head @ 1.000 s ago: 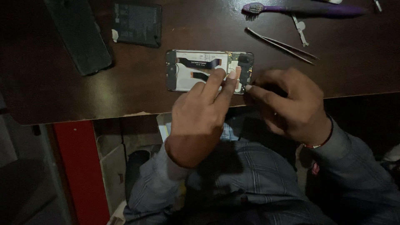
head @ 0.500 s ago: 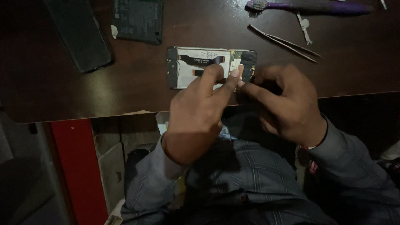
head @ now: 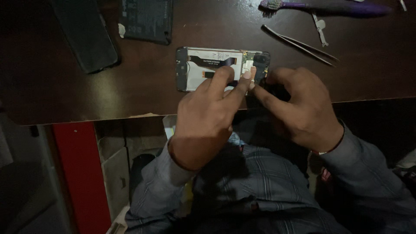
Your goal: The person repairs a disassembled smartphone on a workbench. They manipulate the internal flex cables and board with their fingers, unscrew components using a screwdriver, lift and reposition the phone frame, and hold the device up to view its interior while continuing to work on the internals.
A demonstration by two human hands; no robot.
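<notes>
opened phone (head: 208, 69) flat near desk (head: 130, 99) front edge | left hand (head: 208, 117) fingertips pin its middle | right hand (head: 303, 108) pinches small part at its right end | we judge: keep steady pressure, lift gently

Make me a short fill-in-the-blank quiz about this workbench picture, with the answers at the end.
1. Both hands, the left hand and the right hand, work on an opened ____ lying on the table.
2. The toothbrush at the far edge has a ____ handle.
3. The metal tweezers lie to the ____ of the opened device.

Answers: phone; purple; right
</notes>
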